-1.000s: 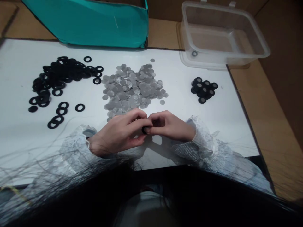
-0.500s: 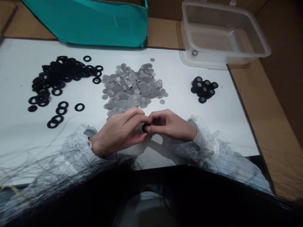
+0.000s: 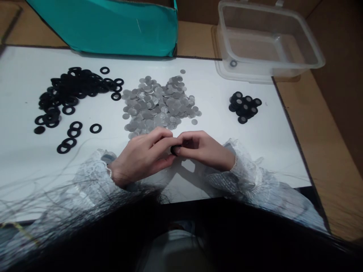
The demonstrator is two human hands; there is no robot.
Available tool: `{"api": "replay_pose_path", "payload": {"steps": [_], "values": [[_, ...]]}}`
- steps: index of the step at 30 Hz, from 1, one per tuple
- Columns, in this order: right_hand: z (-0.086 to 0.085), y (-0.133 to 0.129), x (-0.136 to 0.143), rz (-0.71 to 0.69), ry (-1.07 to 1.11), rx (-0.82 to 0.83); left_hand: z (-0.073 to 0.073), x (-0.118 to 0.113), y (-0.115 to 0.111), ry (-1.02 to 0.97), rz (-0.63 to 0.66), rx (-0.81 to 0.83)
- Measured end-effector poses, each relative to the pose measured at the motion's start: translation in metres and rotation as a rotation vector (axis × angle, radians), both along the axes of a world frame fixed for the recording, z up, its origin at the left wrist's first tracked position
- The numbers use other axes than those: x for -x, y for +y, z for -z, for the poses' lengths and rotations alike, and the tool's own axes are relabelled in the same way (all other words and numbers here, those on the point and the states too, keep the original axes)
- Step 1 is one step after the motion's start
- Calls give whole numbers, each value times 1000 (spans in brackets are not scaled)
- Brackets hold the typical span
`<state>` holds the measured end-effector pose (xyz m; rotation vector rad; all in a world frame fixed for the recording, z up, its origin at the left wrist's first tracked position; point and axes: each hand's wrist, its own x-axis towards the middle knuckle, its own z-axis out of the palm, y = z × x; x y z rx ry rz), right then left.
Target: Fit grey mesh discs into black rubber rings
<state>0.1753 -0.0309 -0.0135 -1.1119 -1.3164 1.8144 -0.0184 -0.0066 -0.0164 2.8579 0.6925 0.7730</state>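
Note:
A small black ring (image 3: 174, 150) is pinched between the fingertips of both hands, just in front of the grey disc pile. My left hand (image 3: 146, 155) grips it from the left, and my right hand (image 3: 202, 150) presses its thumb on it from the right. Part of the ring is hidden by the fingers. Loose grey discs (image 3: 159, 105) lie heaped beyond my hands. Many black rings (image 3: 79, 83) form a pile at the left, with several strays nearer me. On the right sits a small heap of black rings with grey centres (image 3: 245, 107).
A clear plastic box (image 3: 272, 70) stands at the back right, with one ring showing by its near left corner. The teal box (image 3: 119, 30) is at the back left. Brown cardboard (image 3: 326, 136) borders the white work surface (image 3: 272, 151).
The held black ring has tilted slightly between the fingertips, and the fingers have shifted a little. Both hands stay in nearly the same place.

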Motion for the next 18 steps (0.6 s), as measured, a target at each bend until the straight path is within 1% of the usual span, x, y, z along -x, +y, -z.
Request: {"api": "replay_pose_path", "payload": {"steps": [4,8,12,15,18], "values": [[-1,-1,3,33,-3,16,-2,0,-2,13,-22,37],[-4,-2,5,78,12,85,-4,1,-4,19,-98,113],[-4,-2,5,107,47,139,-6,1,-7,11,-153,106],[-3,-1,3,101,75,129,-8,0,-8,-26,-173,108],[-1,0,0,94,98,66,-10,-1,-9,-85,-214,171]]}}
